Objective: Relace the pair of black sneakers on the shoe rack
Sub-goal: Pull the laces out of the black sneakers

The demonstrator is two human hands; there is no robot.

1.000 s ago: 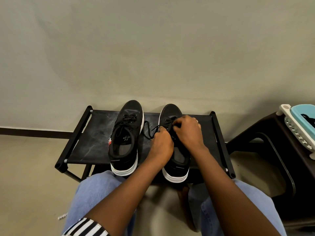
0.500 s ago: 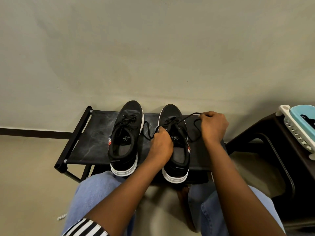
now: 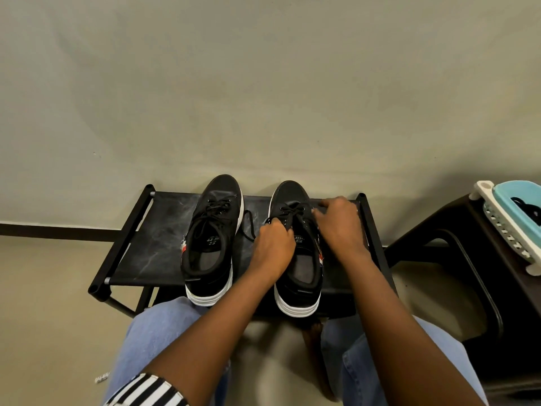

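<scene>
Count, single pass.
Shoe rack (image 3: 152, 244): 1.
Black sneakers: 2, side by side on the rack top. The left sneaker (image 3: 212, 238) is toward 10 o'clock, the right sneaker (image 3: 295, 197) toward 2 o'clock.
Laces: 2, one per shoe, left lace (image 3: 218, 206) and right lace (image 3: 292, 210).
The person's hands: 2, left hand (image 3: 273, 247) and right hand (image 3: 339, 227).
Denim legs (image 3: 152, 335): 2, at the rack's 6 o'clock.
Dark stool (image 3: 468, 259): 1, at the rack's 3 o'clock.
White basket (image 3: 503, 230) on the stool: 1.
Teal tub (image 3: 524, 200) in the basket: 1.

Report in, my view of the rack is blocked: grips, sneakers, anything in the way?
Left grip pinching the lace on the right sneaker. Right grip at its eyelets, hold unclear. Nothing in the way.
</scene>
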